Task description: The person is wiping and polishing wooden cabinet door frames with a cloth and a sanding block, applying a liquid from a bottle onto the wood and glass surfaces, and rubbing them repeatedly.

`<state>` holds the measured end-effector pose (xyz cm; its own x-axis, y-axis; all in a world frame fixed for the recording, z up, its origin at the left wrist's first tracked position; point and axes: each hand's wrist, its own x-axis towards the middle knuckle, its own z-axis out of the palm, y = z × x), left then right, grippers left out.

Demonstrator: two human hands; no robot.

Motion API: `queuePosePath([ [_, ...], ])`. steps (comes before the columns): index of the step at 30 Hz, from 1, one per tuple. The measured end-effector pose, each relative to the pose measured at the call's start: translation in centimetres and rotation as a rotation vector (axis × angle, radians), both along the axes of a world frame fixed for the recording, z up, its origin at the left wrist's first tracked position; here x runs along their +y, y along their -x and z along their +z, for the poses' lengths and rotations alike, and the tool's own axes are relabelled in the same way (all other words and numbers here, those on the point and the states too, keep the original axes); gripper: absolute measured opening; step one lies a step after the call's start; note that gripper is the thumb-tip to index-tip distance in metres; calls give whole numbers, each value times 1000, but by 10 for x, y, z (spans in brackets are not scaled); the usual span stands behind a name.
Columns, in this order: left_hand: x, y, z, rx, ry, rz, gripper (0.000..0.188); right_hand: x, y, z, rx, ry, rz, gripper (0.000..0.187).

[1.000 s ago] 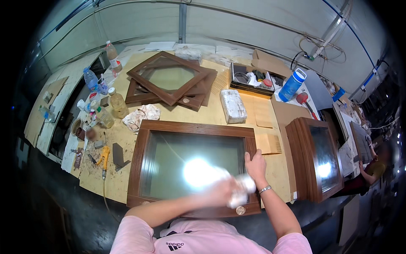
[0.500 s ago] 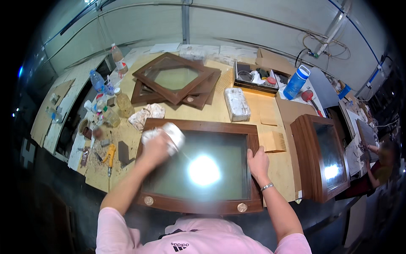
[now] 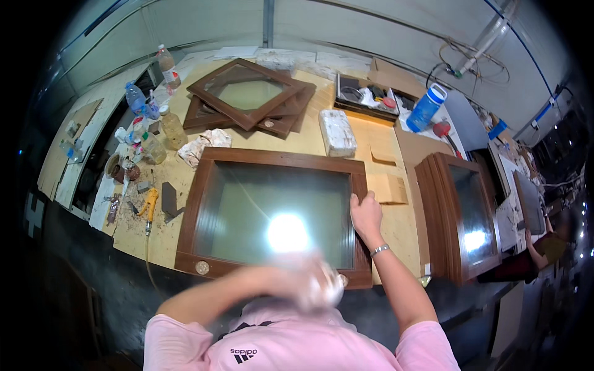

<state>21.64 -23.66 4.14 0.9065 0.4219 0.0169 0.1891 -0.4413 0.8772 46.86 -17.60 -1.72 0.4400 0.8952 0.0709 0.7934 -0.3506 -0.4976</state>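
Panel [image 3: 275, 213], brown-framed glass [image 3: 247, 201], lies on table [image 3: 297, 141]; prob. heavyish, stiff, pane slick/fragile. I'd grip frame [image 3: 284, 159] sides. R hand's [image 3: 367, 218] fingers grasp R edge; L hand [image 3: 294, 276], blurred, clutches white rag [image 3: 328, 290].

Wood-framed glass panel [image 3: 278, 207] flat on the desk [image 3: 399, 244], bright glare on its pane. Right hand [image 3: 367, 215] grips the frame's right edge. Left hand [image 3: 289, 279], motion-blurred, holds a white cloth [image 3: 329, 289] over the near edge; contact unclear. Beyond: brown frames [image 3: 247, 96] stacked askew, a whitish block [image 3: 337, 133], an open box [image 3: 366, 102] of oddments. Left side: crumpled stained cloth [image 3: 204, 146], yellow-handled air gun [image 3: 149, 203]. Right: more framed panels [image 3: 440, 222] side by side.
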Motion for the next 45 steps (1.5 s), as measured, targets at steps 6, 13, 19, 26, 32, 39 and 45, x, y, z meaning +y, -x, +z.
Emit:
queuePosePath([
  [6,70,-32,-35,-53,-639,486,17,2,2,0,0,20,21,45],
  [13,-17,36,-24,-2,-336,193,22,-2,-3,-1,21,0,20,43],
  [19,-13,-62,-30,-27,-525,382,29,-1,3,-1,25,25,41,44],
  [26,65,30,-37,285,-648,790,32,-5,-5,2,43,6,42,44],
  [32,16,-71,-55,268,-781,687,27,-2,-1,-4,9,-16,49,45],
  [39,24,27,-44,149,-802,509,26,-5,-3,-1,10,-14,8,47],
  [45,100,254,-32,506,-851,1339,27,-1,10,4,-16,-30,-4,47],
])
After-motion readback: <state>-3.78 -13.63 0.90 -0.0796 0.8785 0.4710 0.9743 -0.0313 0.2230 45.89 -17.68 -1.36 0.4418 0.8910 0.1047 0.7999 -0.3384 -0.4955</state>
